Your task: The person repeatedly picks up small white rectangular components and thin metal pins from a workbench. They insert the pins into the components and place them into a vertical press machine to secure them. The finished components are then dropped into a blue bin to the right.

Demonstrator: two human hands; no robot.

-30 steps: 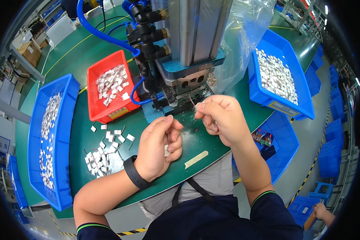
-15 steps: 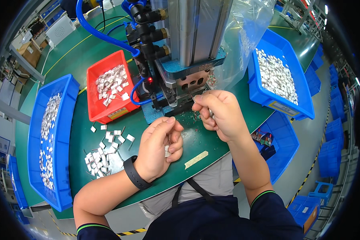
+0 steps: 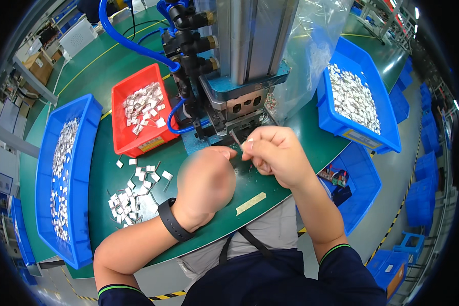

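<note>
My right hand (image 3: pixel 278 155) is closed in a pinch just in front of the press's lower tooling. Between its thumb and forefinger is a thin dark strip (image 3: pixel 236 138), pointing up toward the press (image 3: pixel 239 102). Close on its left, my left hand (image 3: pixel 206 181) hovers over the green table, its thumb and index tip toward the press; a blurred patch hides the other fingers and anything in them. Small white square parts with dark leads (image 3: pixel 125 204) lie loose on the table, left of my left wrist.
A red bin (image 3: pixel 132 148) and a long blue bin (image 3: pixel 81 204), both with white parts, stand left. Another filled blue bin (image 3: pixel 336 120) sits right, beside a clear plastic bag (image 3: pixel 306 66). Blue air hoses (image 3: pixel 132 48) loop by the press. Tape (image 3: pixel 250 203) sticks near the table edge.
My right hand has moved slightly down, away from the press, and the dark strip shows more plainly. My left hand has turned and blurred. The red light on the press no longer shows.
</note>
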